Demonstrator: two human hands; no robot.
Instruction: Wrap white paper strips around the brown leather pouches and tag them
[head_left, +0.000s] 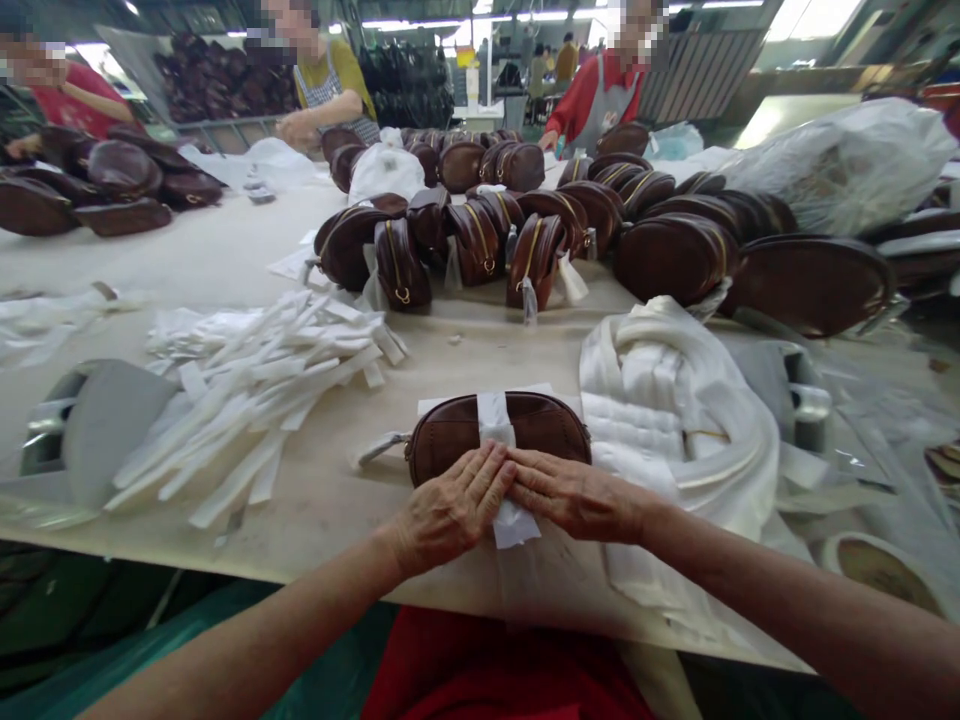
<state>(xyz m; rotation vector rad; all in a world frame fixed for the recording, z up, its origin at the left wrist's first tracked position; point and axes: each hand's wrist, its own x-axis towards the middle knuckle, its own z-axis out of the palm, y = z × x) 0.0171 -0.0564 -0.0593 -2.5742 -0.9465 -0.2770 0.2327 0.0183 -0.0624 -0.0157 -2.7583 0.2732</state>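
Note:
A dark brown oval leather bag (551, 428) lies in front of me at the table's near side. A white strip (493, 410) runs over its middle, and its loose end hangs toward me. My left hand (454, 505) presses flat on the strip and the bag's front, fingers stretched out. From the other side my right hand (577, 495) lies flat too, its fingertips meeting those of the left over the strip. Neither hand grips anything. A wrapped zip pull (381, 447) sticks out at the bag's left end.
Loose white strips (277, 370) are heaped at left, beside a grey tape dispenser (97, 425). At right lies a bundle of white sheeting (675, 400) and a tape roll (877, 570). Many brown bags (476, 240) stand farther back. Co-workers (330, 90) stand across the table.

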